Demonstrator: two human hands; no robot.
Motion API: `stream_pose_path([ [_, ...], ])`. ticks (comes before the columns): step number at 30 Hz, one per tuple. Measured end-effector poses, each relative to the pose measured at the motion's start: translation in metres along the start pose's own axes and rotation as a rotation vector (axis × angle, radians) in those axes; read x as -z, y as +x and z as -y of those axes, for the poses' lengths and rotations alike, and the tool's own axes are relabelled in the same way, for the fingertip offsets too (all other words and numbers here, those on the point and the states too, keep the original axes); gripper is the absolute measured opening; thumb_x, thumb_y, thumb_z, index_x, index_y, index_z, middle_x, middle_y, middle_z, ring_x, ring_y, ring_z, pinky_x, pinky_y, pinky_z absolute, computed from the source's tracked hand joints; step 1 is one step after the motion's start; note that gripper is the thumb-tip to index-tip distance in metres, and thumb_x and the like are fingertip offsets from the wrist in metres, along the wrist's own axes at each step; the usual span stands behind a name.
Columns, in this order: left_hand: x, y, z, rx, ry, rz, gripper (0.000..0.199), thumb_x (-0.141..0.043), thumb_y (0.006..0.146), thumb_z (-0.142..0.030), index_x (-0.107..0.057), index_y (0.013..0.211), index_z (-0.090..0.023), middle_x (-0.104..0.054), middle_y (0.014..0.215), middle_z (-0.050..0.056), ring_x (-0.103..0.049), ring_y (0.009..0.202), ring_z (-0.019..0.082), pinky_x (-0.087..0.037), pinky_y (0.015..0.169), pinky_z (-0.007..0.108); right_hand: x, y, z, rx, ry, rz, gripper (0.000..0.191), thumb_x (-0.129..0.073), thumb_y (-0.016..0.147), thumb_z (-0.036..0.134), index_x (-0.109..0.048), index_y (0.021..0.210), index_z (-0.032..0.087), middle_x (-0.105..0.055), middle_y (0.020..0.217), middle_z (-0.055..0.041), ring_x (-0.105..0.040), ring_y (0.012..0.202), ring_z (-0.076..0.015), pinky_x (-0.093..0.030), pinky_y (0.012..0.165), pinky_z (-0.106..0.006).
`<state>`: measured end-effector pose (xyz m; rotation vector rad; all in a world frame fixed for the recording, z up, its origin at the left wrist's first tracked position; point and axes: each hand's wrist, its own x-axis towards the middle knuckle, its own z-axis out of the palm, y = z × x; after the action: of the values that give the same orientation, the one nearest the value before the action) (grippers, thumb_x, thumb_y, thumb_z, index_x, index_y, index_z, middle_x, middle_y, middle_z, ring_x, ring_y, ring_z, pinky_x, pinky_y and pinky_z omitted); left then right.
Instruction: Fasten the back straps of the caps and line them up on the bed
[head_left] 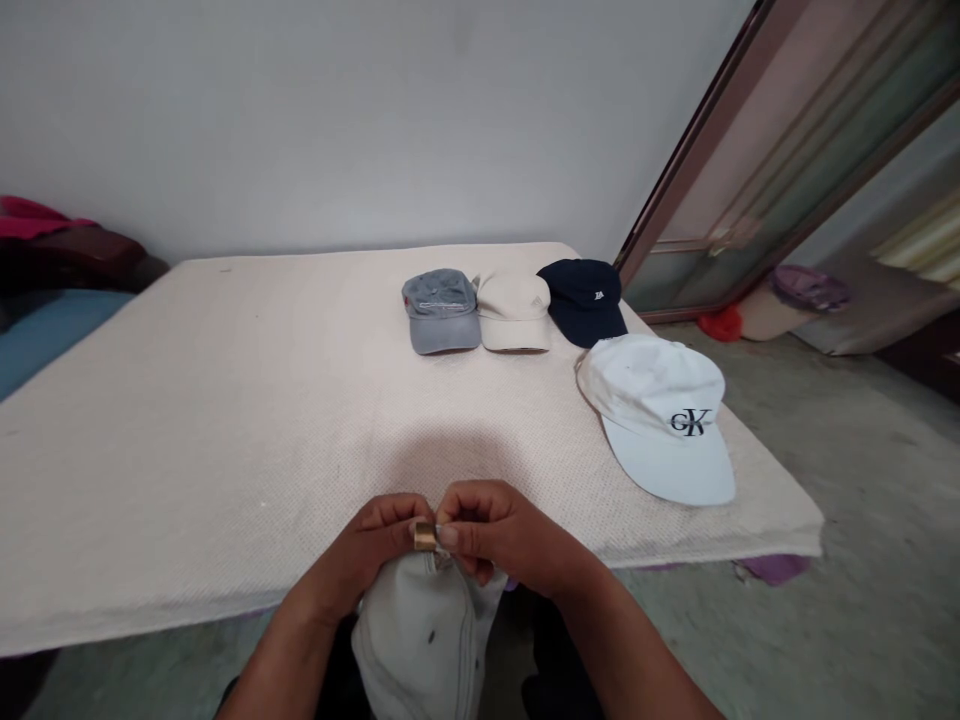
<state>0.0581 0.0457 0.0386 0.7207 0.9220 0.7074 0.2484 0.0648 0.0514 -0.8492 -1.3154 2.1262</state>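
Observation:
Below the near edge of the covered surface, a pale grey-white cap (pixel 420 635) hangs between my hands. Its back strap carries a gold-coloured metal buckle (pixel 424 537). My left hand (pixel 386 535) pinches the strap on the buckle's left side. From the right, my right hand (pixel 487 525) grips the strap end close to the buckle, thumb against the fingers. The cap's brim is not in sight. Nearest to my right hand on the surface lies a white cap (pixel 652 385) with dark letters on its front.
A grey cap (pixel 442 310), a beige cap (pixel 514 312) and a navy cap (pixel 583 300) sit in a row on the cream cover (pixel 225 420). A wall stands behind. Dark and pink cloth (pixel 64 240) lies at far left; a sliding door (pixel 720 190) is at right.

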Motion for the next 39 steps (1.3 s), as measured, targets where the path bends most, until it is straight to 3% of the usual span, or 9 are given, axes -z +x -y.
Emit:
stream_pose_path([
  [10, -0.002, 0.001, 0.0, -0.084, -0.067, 0.041, 0.012, -0.066, 0.076, -0.021, -0.056, 0.072, -0.016, -0.059, 0.063, -0.001, -0.048, 0.054, 0.007, -0.034, 0.051, 0.017, -0.003, 0.003, 0.001, -0.017, 0.02, -0.043, 0.017, -0.063, 0.079, 0.031, -0.056, 0.075, 0.016, -0.05, 0.053, 0.0055, -0.041, 0.043, -0.0045, -0.03, 0.042, -0.017],
  [21, -0.009, 0.002, -0.002, -0.082, -0.082, 0.122, 0.01, -0.064, 0.075, -0.016, -0.055, 0.077, -0.018, -0.067, 0.07, 0.005, -0.064, 0.068, 0.019, -0.045, 0.063, 0.028, -0.004, 0.006, -0.001, 0.039, 0.08, 0.006, 0.024, -0.066, 0.078, 0.027, -0.054, 0.097, 0.019, -0.053, 0.056, 0.0072, -0.045, 0.044, -0.0053, -0.037, 0.043, -0.017],
  [29, 0.0, 0.003, 0.001, -0.121, -0.101, 0.084, 0.012, -0.064, 0.077, -0.018, -0.052, 0.08, -0.019, -0.067, 0.072, 0.003, -0.061, 0.065, 0.015, -0.042, 0.061, 0.025, 0.002, 0.003, 0.002, 0.091, 0.046, -0.013, 0.029, -0.06, 0.083, 0.033, -0.055, 0.108, 0.019, -0.06, 0.066, 0.0014, -0.056, 0.056, -0.0099, -0.045, 0.053, -0.023],
  [33, 0.003, 0.002, -0.003, -0.14, -0.142, 0.001, 0.016, -0.067, 0.074, -0.019, -0.052, 0.08, -0.019, -0.062, 0.068, -0.001, -0.054, 0.056, 0.01, -0.037, 0.051, 0.02, 0.011, -0.001, 0.002, 0.106, -0.037, -0.04, 0.021, -0.06, 0.083, 0.032, -0.058, 0.095, 0.015, -0.06, 0.072, -0.0016, -0.057, 0.065, -0.0118, -0.046, 0.063, -0.027],
  [36, 0.003, 0.002, -0.004, -0.123, -0.14, -0.004, 0.018, -0.069, 0.072, -0.02, -0.052, 0.079, -0.019, -0.059, 0.066, -0.002, -0.05, 0.053, 0.008, -0.034, 0.049, 0.018, 0.015, -0.003, 0.0, 0.061, -0.085, -0.042, 0.017, -0.062, 0.082, 0.03, -0.058, 0.079, 0.014, -0.057, 0.067, -0.0002, -0.051, 0.058, -0.0089, -0.041, 0.056, -0.023],
  [39, 0.002, 0.003, -0.001, -0.103, -0.101, 0.034, 0.02, -0.071, 0.07, -0.021, -0.052, 0.078, -0.018, -0.057, 0.066, -0.002, -0.046, 0.053, 0.007, -0.032, 0.049, 0.018, 0.014, -0.003, -0.003, 0.046, -0.07, -0.027, 0.019, -0.062, 0.081, 0.031, -0.057, 0.074, 0.014, -0.052, 0.059, 0.0027, -0.043, 0.05, -0.0065, -0.032, 0.049, -0.021],
])
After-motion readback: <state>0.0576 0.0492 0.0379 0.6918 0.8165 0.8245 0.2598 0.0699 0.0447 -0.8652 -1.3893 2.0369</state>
